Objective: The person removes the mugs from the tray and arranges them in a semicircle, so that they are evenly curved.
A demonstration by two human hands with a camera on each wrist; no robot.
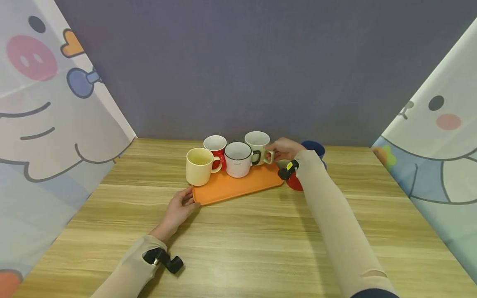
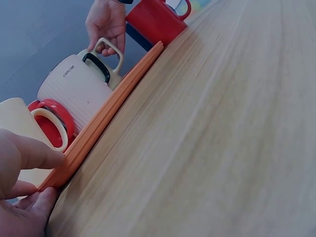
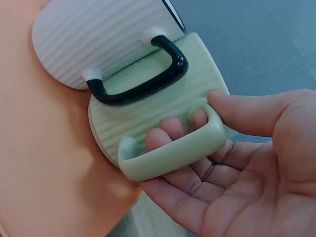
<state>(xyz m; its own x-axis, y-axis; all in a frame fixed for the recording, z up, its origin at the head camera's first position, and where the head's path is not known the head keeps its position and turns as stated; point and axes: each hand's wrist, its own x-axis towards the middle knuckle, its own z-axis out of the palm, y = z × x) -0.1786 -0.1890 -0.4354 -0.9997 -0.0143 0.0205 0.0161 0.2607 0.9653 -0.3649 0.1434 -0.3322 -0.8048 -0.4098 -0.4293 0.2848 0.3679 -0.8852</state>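
Take the tray as the clock, with 12 on the far side. Pale green mug at 1 o'clock, at the back of the orange tray. Hard to tell whether fully on the tray or partly past the edge. Right hand at 2 o'clock, with fingers bent through the green handle and thumb at the top: a snug pinch. Left hand at 8 o'clock, pinching the near corner of the tray.

To do this bit well, hold the handle firmly and the mug straight up. Go slow, and mind the white ribbed mug just beside, with the black handle right in front of the green side. Best not to knock the two. Hold the tray corner flat, without a tug or a lift.

Also on the tray: yellow mug at 10 o'clock, red mug with a white inside at 11, white ribbed mug near 12. Nothing to see inside these, but with bottoms partly hidden. Off the tray: second red mug at 3, partly behind the beige sleeve, and blue mug farther out at 2.
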